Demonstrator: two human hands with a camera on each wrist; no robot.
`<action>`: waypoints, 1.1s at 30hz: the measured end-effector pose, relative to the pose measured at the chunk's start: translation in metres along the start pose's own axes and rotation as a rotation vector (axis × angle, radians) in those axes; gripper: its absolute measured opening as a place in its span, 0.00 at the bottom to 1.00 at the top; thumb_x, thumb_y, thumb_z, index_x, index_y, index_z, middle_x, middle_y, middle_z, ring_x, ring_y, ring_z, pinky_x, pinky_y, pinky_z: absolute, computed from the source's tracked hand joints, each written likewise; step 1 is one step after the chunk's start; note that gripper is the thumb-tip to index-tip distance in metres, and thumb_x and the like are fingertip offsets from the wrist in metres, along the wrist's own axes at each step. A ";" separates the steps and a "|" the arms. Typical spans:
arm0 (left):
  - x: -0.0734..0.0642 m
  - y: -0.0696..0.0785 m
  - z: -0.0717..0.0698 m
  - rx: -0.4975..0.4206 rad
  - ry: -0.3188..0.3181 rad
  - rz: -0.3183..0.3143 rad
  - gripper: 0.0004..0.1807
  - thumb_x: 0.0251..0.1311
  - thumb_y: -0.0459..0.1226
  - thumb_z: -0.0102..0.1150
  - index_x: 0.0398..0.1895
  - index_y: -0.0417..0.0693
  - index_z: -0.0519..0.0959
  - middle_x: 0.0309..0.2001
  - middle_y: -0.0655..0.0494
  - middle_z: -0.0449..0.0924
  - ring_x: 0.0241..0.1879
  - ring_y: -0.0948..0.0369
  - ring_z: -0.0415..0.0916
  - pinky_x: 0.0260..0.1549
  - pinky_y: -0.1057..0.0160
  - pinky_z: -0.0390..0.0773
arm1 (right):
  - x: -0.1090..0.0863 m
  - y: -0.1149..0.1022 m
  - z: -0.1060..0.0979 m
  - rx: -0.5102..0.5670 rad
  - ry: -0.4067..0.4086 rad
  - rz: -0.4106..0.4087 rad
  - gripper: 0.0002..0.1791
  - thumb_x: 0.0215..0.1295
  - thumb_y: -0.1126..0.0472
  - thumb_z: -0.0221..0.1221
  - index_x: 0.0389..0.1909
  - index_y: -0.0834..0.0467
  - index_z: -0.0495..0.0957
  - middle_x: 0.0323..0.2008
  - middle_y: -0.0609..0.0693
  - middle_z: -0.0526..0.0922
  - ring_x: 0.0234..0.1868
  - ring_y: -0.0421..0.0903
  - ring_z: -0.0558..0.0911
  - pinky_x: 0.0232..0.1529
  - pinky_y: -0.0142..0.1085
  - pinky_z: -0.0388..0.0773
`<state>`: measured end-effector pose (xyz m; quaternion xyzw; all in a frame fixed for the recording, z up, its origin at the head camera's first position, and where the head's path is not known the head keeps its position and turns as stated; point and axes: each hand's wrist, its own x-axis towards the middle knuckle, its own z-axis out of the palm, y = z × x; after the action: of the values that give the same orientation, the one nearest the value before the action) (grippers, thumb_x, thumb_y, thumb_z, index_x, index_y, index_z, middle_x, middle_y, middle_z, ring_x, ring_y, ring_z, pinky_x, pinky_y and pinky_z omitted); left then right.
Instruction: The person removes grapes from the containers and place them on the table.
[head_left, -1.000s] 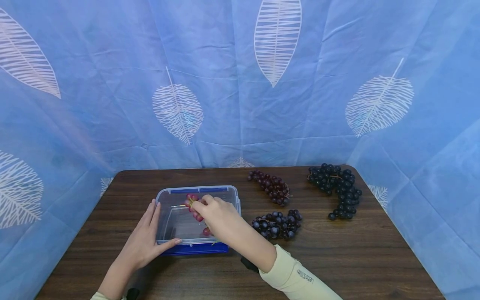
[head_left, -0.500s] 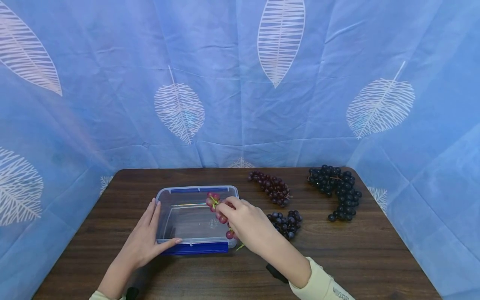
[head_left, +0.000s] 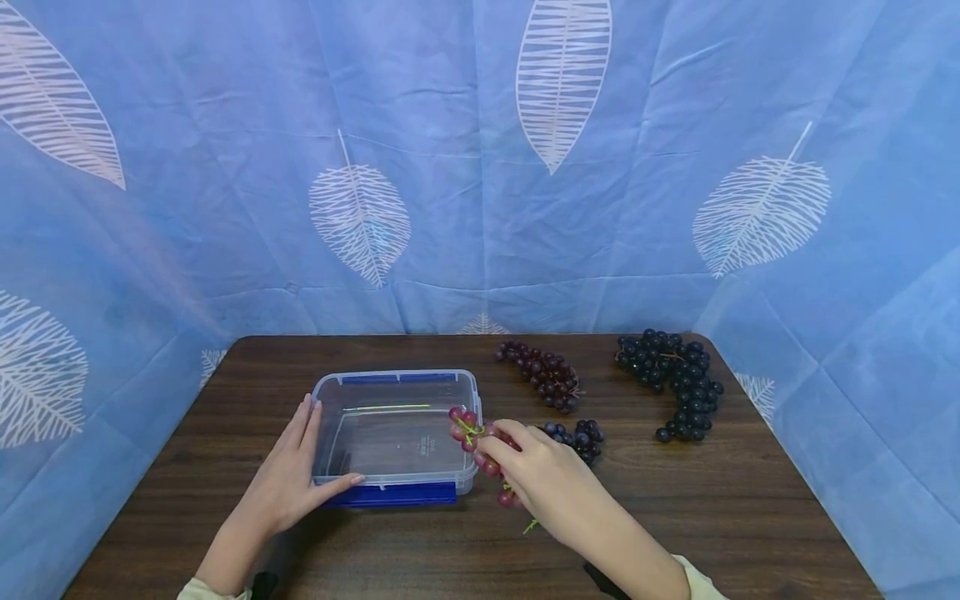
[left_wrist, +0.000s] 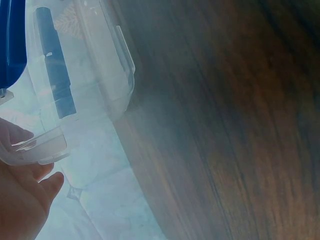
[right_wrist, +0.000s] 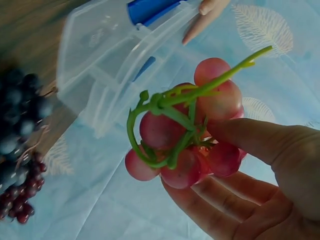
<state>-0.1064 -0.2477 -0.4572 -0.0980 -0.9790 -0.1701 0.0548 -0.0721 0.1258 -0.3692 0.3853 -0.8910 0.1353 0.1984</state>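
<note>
My right hand (head_left: 543, 479) pinches a bunch of red grapes (head_left: 467, 427) with a green stem, held up at the right end of a clear plastic box (head_left: 390, 479). In the right wrist view the grapes (right_wrist: 182, 167) sit between thumb and fingers, and the curved stem faces the camera. My left hand (head_left: 288, 479) rests against the box's left front corner, fingers straight along the left side and thumb along the front rim. The left wrist view shows the box wall (left_wrist: 107, 60) and part of that hand (left_wrist: 22, 195). The box holds nothing that I can see.
A dark red grape bunch (head_left: 543, 373) lies behind and right of the box. Dark purple grapes (head_left: 585, 437) lie partly hidden behind my right hand. Black grapes (head_left: 686, 387) lie at the far right. Blue clip flaps (head_left: 393, 496) edge the box's front. The table (head_left: 750, 517) is brown wood.
My right hand has moved right and toward me with the red grapes, from over the box to its right end. The left hand has stayed at the box's corner.
</note>
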 end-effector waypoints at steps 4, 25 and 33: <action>0.000 0.000 -0.001 -0.003 0.001 0.004 0.68 0.58 0.65 0.68 0.83 0.29 0.46 0.83 0.27 0.41 0.79 0.28 0.50 0.70 0.27 0.62 | -0.016 0.004 -0.004 -0.012 0.011 0.008 0.26 0.53 0.73 0.77 0.53 0.55 0.83 0.53 0.57 0.85 0.46 0.51 0.90 0.39 0.38 0.90; 0.001 0.000 0.000 -0.014 -0.016 0.006 0.68 0.59 0.65 0.68 0.84 0.29 0.44 0.83 0.26 0.40 0.79 0.28 0.48 0.72 0.27 0.60 | -0.094 0.046 -0.020 -0.083 0.108 0.105 0.25 0.52 0.71 0.77 0.51 0.53 0.85 0.51 0.55 0.86 0.42 0.49 0.90 0.37 0.36 0.88; 0.001 -0.001 -0.001 -0.004 -0.006 0.017 0.68 0.59 0.65 0.68 0.83 0.29 0.45 0.83 0.27 0.40 0.79 0.29 0.49 0.71 0.28 0.61 | -0.116 0.074 -0.029 -0.073 0.143 0.110 0.35 0.83 0.41 0.31 0.51 0.54 0.85 0.52 0.56 0.86 0.42 0.51 0.90 0.35 0.32 0.87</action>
<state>-0.1073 -0.2490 -0.4565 -0.1071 -0.9779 -0.1714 0.0531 -0.0470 0.2603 -0.4032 0.3176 -0.8987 0.1405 0.2678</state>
